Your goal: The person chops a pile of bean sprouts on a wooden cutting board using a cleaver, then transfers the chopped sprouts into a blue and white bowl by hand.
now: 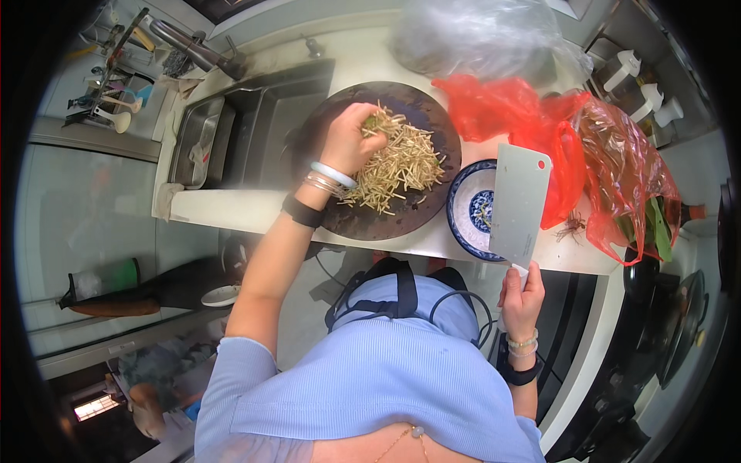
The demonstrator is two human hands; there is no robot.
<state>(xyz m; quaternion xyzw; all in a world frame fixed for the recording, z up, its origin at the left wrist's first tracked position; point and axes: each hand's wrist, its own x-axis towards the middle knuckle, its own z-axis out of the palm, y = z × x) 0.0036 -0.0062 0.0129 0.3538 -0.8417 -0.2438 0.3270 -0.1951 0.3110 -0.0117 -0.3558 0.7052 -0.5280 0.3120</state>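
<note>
On a round, dark chopping board (379, 228) lies a loose heap of chopped pale stems (405, 165), with a few green bits among them. My left hand (352, 138) is over the heap's left side, its fingers closed around a pinch of the chopped stems. In my right hand (523, 295) is the pale handle of a cleaver (518, 199). The cleaver's broad blade hangs over the right part of a blue-and-white porcelain bowl (461, 217), hiding that side. A few small scraps show at the bowl's centre. The bowl stands right of the board, near the counter's front edge.
Left of the board is a steel sink (278, 139) with a faucet (200, 49). Red plastic bags (492, 107) and a clear plastic bag (480, 35) crowd the back right. Green leaves (657, 226) show in another red bag; dark roots (572, 226) lie beside it. A wok (683, 330) stands far right.
</note>
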